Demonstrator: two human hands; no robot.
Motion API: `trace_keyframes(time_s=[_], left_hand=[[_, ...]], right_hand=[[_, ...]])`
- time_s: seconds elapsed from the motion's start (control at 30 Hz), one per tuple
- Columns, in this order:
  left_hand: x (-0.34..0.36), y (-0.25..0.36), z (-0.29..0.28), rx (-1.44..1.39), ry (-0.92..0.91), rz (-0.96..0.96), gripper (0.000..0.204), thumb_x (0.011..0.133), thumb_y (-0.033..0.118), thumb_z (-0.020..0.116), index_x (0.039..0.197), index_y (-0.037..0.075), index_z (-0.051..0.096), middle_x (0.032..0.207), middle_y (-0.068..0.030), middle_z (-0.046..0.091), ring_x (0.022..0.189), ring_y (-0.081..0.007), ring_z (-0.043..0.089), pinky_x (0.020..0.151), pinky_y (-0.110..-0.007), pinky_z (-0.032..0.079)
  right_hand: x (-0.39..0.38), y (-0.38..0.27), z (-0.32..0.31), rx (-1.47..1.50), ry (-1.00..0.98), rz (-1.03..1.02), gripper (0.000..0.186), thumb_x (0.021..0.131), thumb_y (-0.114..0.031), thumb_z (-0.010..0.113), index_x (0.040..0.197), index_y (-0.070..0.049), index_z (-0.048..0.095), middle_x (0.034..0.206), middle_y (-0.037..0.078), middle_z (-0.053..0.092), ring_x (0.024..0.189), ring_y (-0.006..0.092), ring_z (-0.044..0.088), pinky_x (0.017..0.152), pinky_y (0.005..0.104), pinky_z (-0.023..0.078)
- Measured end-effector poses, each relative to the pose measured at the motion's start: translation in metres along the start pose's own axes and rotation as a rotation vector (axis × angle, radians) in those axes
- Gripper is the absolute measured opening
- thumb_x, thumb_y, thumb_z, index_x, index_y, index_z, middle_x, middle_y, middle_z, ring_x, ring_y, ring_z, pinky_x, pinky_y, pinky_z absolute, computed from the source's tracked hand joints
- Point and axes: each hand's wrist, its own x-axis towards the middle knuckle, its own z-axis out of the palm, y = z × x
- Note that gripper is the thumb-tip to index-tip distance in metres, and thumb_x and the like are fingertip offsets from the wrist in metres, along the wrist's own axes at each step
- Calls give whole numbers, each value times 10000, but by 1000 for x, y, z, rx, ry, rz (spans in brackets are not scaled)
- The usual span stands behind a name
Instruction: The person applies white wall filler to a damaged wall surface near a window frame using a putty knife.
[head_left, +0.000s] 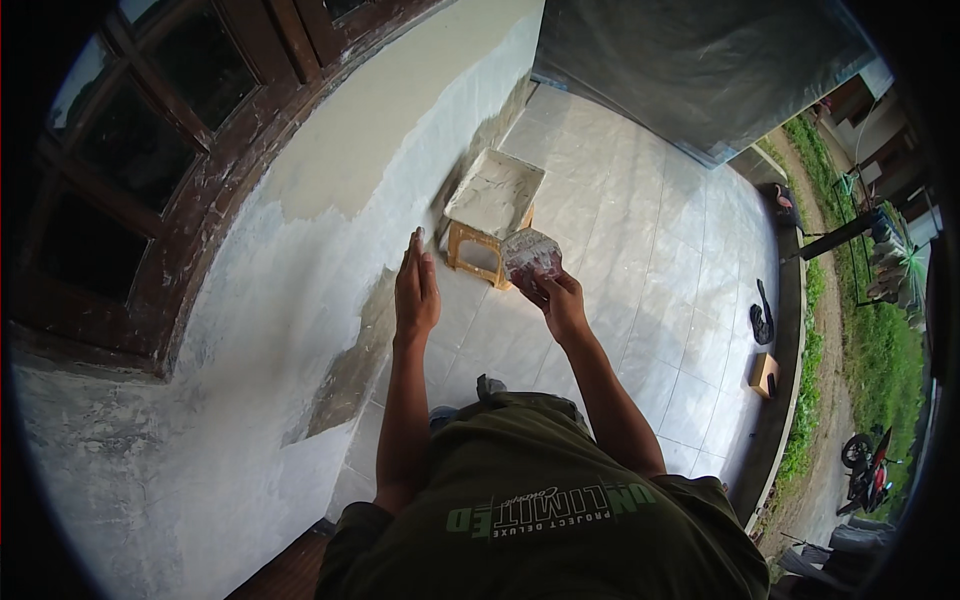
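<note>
My right hand (557,300) grips a flat scraper (531,254) by its near edge, thumb and fingers pinched on it. Its broad face is smeared with whitish-grey putty. To the left, my left hand (417,290) is raised beside the wall with its fingers stretched out and nothing in it. Beyond both hands, a white rectangular tray (462,218) of pale putty (497,190) rests on a small yellowish-brown stool (458,245). The scraper is apart from the tray and partly covers the stool's right side.
A wall (300,260) with patchy white coating runs along the left, below a brown wooden window frame (215,165). Pale tiles (640,260) cover the floor. A dark sheet (700,70) hangs at the back. A low ledge (790,350) edges the right, near a small box (765,375).
</note>
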Motion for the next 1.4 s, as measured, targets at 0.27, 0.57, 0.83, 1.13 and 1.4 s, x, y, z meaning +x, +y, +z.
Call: trace_keyframes(time_s=[0.27, 0.57, 0.83, 1.13, 1.4], left_hand=[[16, -18, 47, 15, -44, -59, 509, 1054, 268, 297, 1440, -56, 368, 1472, -265, 404, 1390, -382, 372, 1150, -413, 301], [90, -69, 76, 51, -159, -111, 514, 1055, 277, 292, 1437, -57, 374, 1472, -270, 401, 1387, -398, 370, 1152, -420, 291], [188, -126, 96, 74, -301, -132, 534, 1056, 306, 304, 1428, -71, 377, 1464, -276, 408, 1387, -400, 369, 1148, -416, 297], [274, -166, 129, 99, -391, -196, 537, 1056, 321, 312, 1405, -74, 414, 1443, -272, 440, 1384, -391, 379, 1145, -409, 304], [296, -201, 169, 119, -428, -296, 526, 1053, 291, 316, 1404, -92, 402, 1432, -291, 442, 1378, -404, 383, 1146, -410, 299]], right_hand=[[39, -1, -32, -7, 83, 95, 302, 970, -72, 542, 1233, 75, 531, 1153, 174, 650, 1044, 273, 669, 964, 406, 539], [131, 6, -35, 83, 163, 121, 329, 972, -86, 541, 1247, 94, 519, 1166, 194, 644, 1025, 275, 680, 940, 403, 552], [226, 7, -33, 146, 299, 138, 291, 970, -66, 524, 1224, 75, 537, 1139, 176, 653, 1024, 280, 675, 933, 405, 553], [330, 18, -27, 91, 384, 196, 323, 956, -87, 555, 1208, 113, 533, 1122, 193, 652, 970, 265, 694, 863, 368, 593], [455, 99, -91, -398, 369, 338, 241, 923, -67, 596, 1083, 113, 606, 987, 161, 681, 869, 226, 705, 805, 342, 605]])
